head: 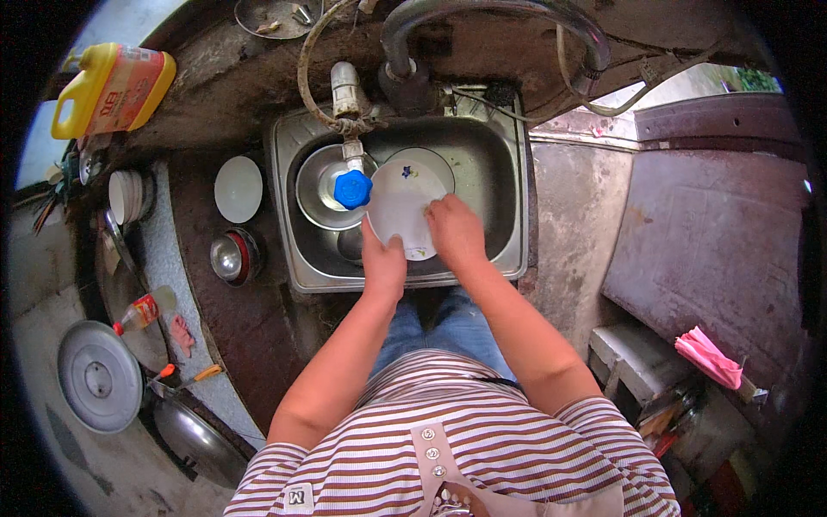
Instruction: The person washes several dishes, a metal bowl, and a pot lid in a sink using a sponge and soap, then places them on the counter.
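Observation:
My left hand [385,262] grips the near left rim of a white plate [402,200] with small flower prints, its thumb over the face. Against the right side of that plate rests my right hand [455,232], fingers bunched and curled; whether anything is inside them is hidden. The plate is tilted over a stainless steel sink [494,187]. Beneath it, partly covered, a second round dish [439,161] lies in the basin. On the left of the basin sits a metal bowl [313,200], under a tap with a blue knob [353,189].
A curved grey pipe [491,10] and a hose [307,64] hang over the sink's back. Left on the counter are a white dish [238,189], stacked bowls [227,256], a plastic bottle [148,309] and a metal lid [100,378]. A yellow jug [116,90] stands back left.

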`<state>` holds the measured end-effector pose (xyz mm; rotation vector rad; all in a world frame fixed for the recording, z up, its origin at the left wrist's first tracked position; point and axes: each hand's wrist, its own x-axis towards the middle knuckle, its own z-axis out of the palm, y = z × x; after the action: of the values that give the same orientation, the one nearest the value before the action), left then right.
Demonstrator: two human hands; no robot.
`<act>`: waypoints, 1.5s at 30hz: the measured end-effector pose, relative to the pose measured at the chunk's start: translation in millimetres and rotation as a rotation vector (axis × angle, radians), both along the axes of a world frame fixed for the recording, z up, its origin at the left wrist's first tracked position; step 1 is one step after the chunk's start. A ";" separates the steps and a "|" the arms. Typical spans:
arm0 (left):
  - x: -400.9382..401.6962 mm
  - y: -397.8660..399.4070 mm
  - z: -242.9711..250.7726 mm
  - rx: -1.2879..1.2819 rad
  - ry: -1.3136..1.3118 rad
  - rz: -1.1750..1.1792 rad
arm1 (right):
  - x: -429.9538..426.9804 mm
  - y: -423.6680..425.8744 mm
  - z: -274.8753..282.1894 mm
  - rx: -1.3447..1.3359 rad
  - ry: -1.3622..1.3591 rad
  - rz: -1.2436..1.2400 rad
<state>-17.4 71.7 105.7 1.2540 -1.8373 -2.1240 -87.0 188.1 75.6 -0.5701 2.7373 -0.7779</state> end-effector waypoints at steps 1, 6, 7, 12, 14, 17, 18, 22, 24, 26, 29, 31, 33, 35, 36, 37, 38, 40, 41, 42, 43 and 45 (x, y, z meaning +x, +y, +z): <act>-1.1 -1.2 1.4 0.000 -0.016 -0.010 | 4.2 -2.4 4.2 0.002 -0.003 0.000; -16.9 -4.9 -0.2 -0.290 -0.004 -0.281 | 7.8 -22.5 10.2 -0.856 -0.718 -0.267; -20.5 -2.7 2.5 -0.528 -0.011 -0.426 | 5.2 -26.2 13.3 -1.174 -1.049 -0.502; -9.6 -11.9 -11.0 -0.862 0.090 -0.807 | 0.5 -21.4 18.8 -0.936 -0.939 -0.502; -2.4 -10.0 -3.2 -0.882 0.114 -0.843 | 3.0 -3.8 3.2 -1.146 -0.979 -0.582; 16.6 -23.3 -33.9 -0.505 0.010 -0.431 | 1.8 11.3 -9.0 -1.419 -1.033 -0.605; 13.0 -25.8 -31.1 -0.029 -0.027 -0.145 | 0.3 20.1 -11.4 -1.497 -1.123 -0.550; 9.6 -40.5 -19.1 0.901 0.264 0.185 | -2.6 34.6 -14.0 -1.454 -1.255 -0.414; 8.8 -39.8 -15.1 0.764 0.272 0.108 | -4.2 39.8 -12.5 -1.369 -1.269 -0.369; 3.7 -37.5 -4.9 0.721 0.252 0.090 | -15.6 53.2 -20.7 -0.985 -1.270 -0.334; 3.7 -29.1 -1.0 0.559 0.185 0.043 | -23.4 68.3 -38.5 -0.281 -0.714 -0.445; 7.1 -25.3 0.8 0.428 0.143 0.028 | -15.7 54.2 -20.1 -0.187 -0.508 -0.474; 8.1 -18.1 5.1 0.252 0.048 -0.079 | -5.9 38.0 0.7 -0.431 0.107 -0.094; 13.5 -13.6 1.7 0.144 0.047 -0.106 | 9.4 1.9 41.9 -0.553 0.135 0.124; 14.4 -11.1 0.3 0.035 0.049 -0.135 | 10.2 -9.3 50.7 -0.555 0.138 0.124; 12.2 -7.2 5.2 0.037 0.052 -0.143 | 9.4 -15.9 57.3 -0.518 0.194 0.229; 10.9 -4.0 10.7 -0.003 0.061 -0.167 | 7.8 -17.6 59.5 -0.480 0.248 0.335; 9.8 4.2 17.7 -0.094 0.086 -0.209 | -17.7 -11.1 36.2 -0.547 0.030 0.016; 8.7 6.4 20.2 -0.095 0.088 -0.216 | -27.6 -8.2 25.6 -0.604 -0.196 -0.295; 8.4 4.5 23.5 -0.113 0.047 -0.259 | -28.7 -12.7 27.6 -0.651 -0.320 -0.348; 8.0 2.6 25.0 -0.131 0.006 -0.302 | -22.0 -17.7 30.2 -0.655 -0.320 -0.349; 11.2 -6.6 15.2 -0.209 0.048 -0.313 | 2.1 -25.6 42.7 -0.507 0.362 0.321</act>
<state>-6.2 65.1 120.9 0.9141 -2.2912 -2.0054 -85.0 162.5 118.4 -1.3310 2.6280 -1.4033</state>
